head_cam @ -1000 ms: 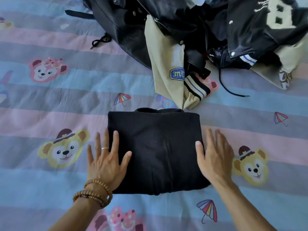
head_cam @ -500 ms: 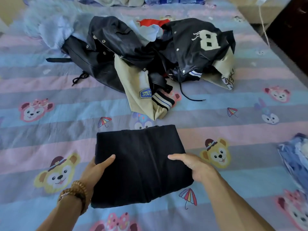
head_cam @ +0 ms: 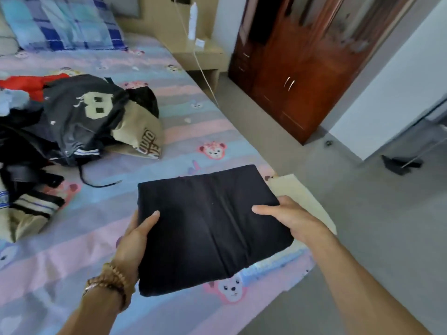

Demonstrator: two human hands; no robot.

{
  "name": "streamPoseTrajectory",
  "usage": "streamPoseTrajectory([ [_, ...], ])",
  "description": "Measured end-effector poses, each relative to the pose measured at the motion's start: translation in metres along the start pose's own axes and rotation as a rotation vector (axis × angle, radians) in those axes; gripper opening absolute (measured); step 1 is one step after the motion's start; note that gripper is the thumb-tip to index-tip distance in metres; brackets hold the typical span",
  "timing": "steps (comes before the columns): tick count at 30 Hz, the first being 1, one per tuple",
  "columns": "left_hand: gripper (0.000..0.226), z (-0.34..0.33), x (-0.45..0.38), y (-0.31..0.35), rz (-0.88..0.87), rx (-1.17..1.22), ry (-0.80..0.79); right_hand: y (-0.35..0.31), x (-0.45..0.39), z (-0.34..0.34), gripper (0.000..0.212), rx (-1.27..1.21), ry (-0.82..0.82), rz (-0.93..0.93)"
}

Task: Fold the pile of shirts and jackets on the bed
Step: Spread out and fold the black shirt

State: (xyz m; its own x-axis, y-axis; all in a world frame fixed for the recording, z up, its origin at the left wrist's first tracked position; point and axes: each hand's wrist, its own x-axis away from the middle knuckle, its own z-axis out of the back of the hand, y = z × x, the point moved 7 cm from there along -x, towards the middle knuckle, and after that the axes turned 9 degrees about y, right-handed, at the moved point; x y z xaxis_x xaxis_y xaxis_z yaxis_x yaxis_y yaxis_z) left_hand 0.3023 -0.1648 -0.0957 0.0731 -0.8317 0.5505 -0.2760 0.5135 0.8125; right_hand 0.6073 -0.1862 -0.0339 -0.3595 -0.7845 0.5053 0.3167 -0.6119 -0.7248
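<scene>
Head view: your left hand [head_cam: 135, 240] and right hand [head_cam: 290, 217] pinch the folded black garment [head_cam: 208, 226] by opposite edges, thumbs on top, clothes pile [head_cam: 72, 122] beyond your left grip.

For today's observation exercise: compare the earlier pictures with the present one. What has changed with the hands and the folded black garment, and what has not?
A second ago both hands lay flat beside the folded black garment on the bed. Now the left hand and right hand grip its sides, carrying it toward the bed's right edge. It remains folded; the unfolded pile looks untouched.
</scene>
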Motion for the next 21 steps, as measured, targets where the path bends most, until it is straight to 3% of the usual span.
streamPoseTrajectory([
  [7,0.027,-0.191,0.007,-0.032,-0.018,0.019,-0.053,0.039,-0.071,0.177,0.025,0.045,0.064,-0.058],
  [11,0.026,-0.216,-0.008,-0.088,0.084,-0.148,0.063,0.084,-0.120,0.195,0.021,0.155,0.087,-0.080],
  [13,0.030,-0.214,-0.011,-0.110,0.129,-0.314,0.129,0.109,-0.139,0.191,0.018,0.232,0.185,-0.078],
  [16,0.035,-0.209,-0.010,-0.120,0.101,-0.467,0.191,0.128,-0.147,0.177,0.033,0.295,0.358,-0.053],
  [19,0.032,-0.206,-0.008,-0.116,0.071,-0.482,0.231,0.104,-0.127,0.162,0.055,0.647,0.659,0.297],
  [21,0.036,-0.210,-0.009,-0.108,0.083,-0.461,0.229,0.082,-0.106,0.128,0.062,0.783,0.630,0.575],
])
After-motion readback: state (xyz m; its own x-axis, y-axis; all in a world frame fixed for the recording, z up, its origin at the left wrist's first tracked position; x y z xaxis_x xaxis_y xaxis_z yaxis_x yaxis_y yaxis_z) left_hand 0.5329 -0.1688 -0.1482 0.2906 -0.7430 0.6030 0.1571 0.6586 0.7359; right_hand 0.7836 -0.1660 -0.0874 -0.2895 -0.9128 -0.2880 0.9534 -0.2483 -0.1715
